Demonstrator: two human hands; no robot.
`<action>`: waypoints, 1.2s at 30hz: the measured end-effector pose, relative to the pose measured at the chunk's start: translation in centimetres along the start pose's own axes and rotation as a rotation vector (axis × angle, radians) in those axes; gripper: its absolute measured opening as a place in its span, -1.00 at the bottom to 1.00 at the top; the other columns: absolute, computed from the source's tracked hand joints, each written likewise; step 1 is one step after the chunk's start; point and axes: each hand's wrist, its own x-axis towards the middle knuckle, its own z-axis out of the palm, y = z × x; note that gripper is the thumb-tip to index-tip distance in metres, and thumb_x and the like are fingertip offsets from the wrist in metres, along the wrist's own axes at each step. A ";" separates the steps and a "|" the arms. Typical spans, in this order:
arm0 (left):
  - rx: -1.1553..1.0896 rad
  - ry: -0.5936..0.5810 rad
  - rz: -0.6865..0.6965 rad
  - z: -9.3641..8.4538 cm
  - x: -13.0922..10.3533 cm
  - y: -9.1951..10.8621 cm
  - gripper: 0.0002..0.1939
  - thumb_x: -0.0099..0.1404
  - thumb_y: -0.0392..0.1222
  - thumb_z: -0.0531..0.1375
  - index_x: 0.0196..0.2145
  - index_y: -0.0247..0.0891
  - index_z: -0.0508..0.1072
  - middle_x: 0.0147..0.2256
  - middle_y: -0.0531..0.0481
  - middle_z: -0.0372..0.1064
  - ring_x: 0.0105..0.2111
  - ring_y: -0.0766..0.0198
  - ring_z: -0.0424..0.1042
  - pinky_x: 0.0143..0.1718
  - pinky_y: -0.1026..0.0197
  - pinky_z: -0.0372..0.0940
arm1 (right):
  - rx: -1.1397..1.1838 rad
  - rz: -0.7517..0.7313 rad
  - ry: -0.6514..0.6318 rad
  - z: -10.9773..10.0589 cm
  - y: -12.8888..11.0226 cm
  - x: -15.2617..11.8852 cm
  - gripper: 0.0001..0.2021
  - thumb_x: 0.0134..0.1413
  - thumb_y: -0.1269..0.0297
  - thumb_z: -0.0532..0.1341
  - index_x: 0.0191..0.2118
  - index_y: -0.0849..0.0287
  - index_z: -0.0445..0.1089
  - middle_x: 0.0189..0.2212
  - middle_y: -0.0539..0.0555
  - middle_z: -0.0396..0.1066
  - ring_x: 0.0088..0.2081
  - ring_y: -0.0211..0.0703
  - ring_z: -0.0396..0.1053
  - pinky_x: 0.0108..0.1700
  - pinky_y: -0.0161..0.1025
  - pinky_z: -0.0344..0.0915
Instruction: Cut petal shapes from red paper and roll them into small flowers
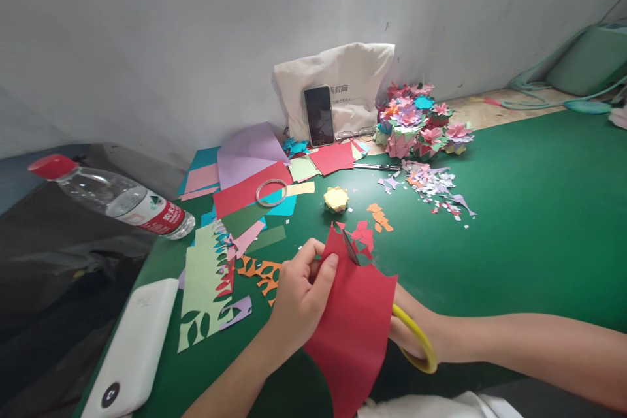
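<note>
My left hand (304, 287) pinches a sheet of red paper (355, 320) near its upper left edge, thumb on top. The sheet's top edge is jagged with curved cuts. Behind the paper, my right hand (409, 326) is closed round scissors with a yellow handle (416, 339); its fingers are mostly hidden. A dark blade (350, 248) shows at the cut edge of the sheet. Just beyond lie red cut-out pieces (362, 237), with orange petal shapes (379, 217) to their right. A small yellow folded paper piece (336, 199) stands farther back.
Coloured sheets (252, 157) and scraps (203, 294) cover the left side. A bottle (122, 199) and a white power bank (134, 346) are at the left edge. At the back are a phone (319, 115), a cloth bag (362, 72), paper flowers (416, 117) and a cutter knife (377, 167).
</note>
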 end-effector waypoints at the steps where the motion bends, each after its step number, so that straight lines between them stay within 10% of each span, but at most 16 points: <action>1: 0.012 0.004 0.001 -0.1 0.0 0.0 -0.66 0.35 0.11 0.04 -0.41 -0.20 0.24 -0.63 0.16 0.15 -0.67 0.41 0.09 -0.64 0.34 -0.02 | 0.024 0.002 -0.006 -0.1 -0.2 0.0 -0.59 0.27 -0.11 -0.01 -0.31 0.15 0.28 -0.51 -0.01 0.31 -0.47 -0.23 0.26 -0.34 -0.27 0.35; 36: 0.280 -0.168 0.018 -4.8 1.4 0.9 -0.65 0.40 0.07 0.01 -0.43 -0.21 0.16 -0.52 0.17 -0.04 -0.54 0.39 -0.02 -0.55 0.31 -0.07 | -0.042 0.253 -0.113 -3.4 -0.5 1.4 -0.72 0.19 0.06 0.14 -0.40 0.12 0.12 -0.66 -0.18 0.16 -0.72 -0.36 0.27 -0.67 -0.42 0.26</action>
